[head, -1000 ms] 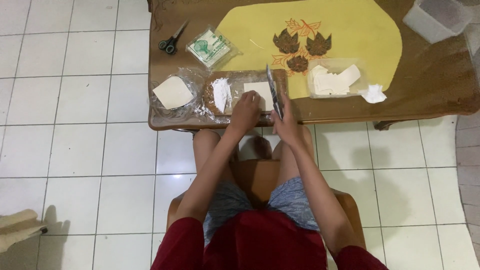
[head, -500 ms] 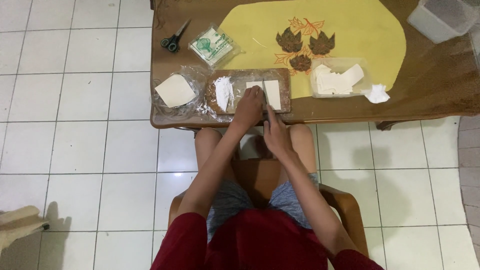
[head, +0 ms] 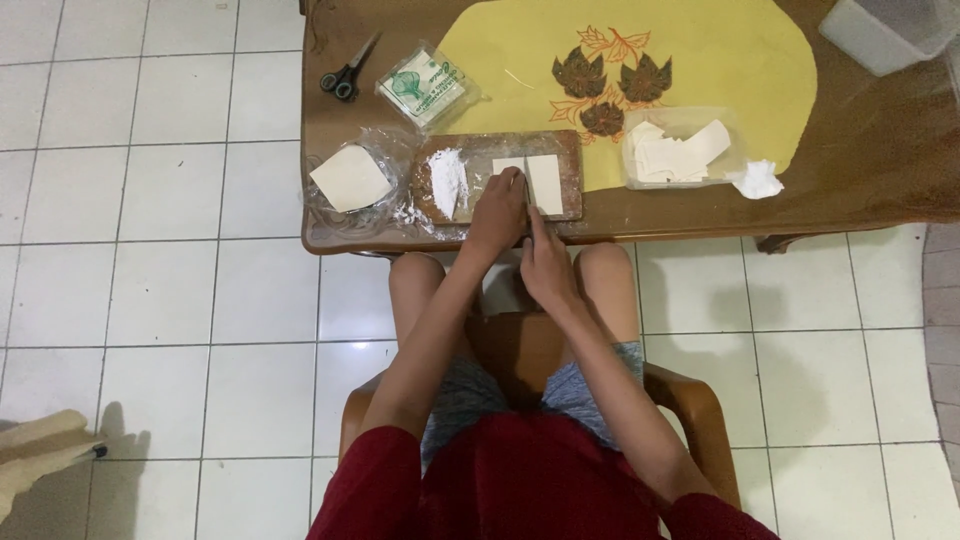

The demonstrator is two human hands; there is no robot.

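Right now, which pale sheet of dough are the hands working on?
The pale dough sheet on the wooden cutting board, under the left hand; others sit in plastic.

Left hand (head: 497, 212) hides dough sheet (head: 540, 182) (partly).

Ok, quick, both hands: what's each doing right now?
Left hand: pressed flat on the white sheet on the wooden board.
Right hand: closed on a knife.
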